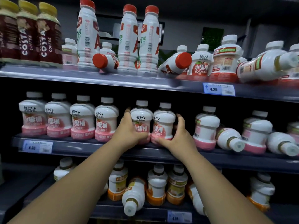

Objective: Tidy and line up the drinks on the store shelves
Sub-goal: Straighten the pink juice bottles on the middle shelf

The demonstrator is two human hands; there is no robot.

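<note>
Two bare forearms are stretched up to the middle shelf (113, 143). The left grip (129, 130) is wrapped round a small pink-based bottle (142, 117), held upright at the shelf front. Touching it on the right, a twin bottle (164, 120) is clasped by the right grip (176, 136), thumb pressed at its base. Left of the left grip, four matching bottles (82, 118) are stood in a row. Right of the right grip, a tipped bottle (229, 139) is seen. Above, red-capped bottles (127, 42) are ranged on the upper shelf (97, 76), some toppled.
</note>
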